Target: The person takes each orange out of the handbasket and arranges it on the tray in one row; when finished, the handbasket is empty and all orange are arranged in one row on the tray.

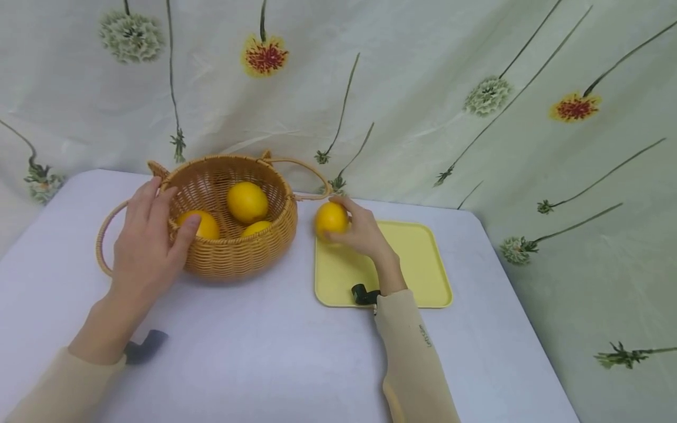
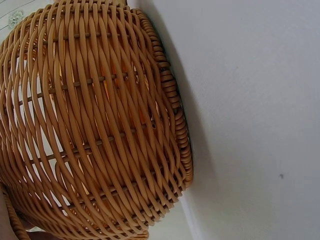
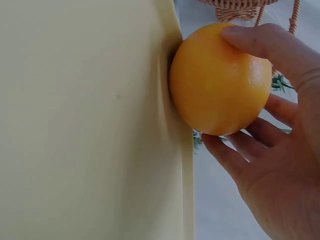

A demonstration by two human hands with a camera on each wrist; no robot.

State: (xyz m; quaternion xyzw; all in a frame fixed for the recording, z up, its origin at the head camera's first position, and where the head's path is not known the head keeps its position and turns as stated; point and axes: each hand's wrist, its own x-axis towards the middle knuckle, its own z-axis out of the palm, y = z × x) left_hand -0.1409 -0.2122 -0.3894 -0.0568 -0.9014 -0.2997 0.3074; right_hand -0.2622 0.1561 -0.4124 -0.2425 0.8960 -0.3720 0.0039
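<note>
On the left of the table stands a round wicker basket (image 1: 238,255) with several oranges in it, among them one orange (image 1: 247,202) near the back wall. My left hand (image 1: 150,232) grips the basket's left rim, thumb toward the front and fingers over the edge. In the left wrist view the woven side (image 2: 95,110) fills much of the picture and the hand is mostly hidden. My right hand (image 1: 361,228) holds another orange (image 3: 220,80) between thumb and fingers, at the far left corner of a yellow tray (image 1: 423,258). That orange overlaps the tray's rim in the right wrist view.
One loop handle (image 1: 312,167) of the basket sticks out to the right, toward the held orange. The other handle (image 1: 103,241) hangs out on the left. A flower-patterned cloth (image 1: 412,106) rises behind the white table (image 1: 254,352) and along its right side.
</note>
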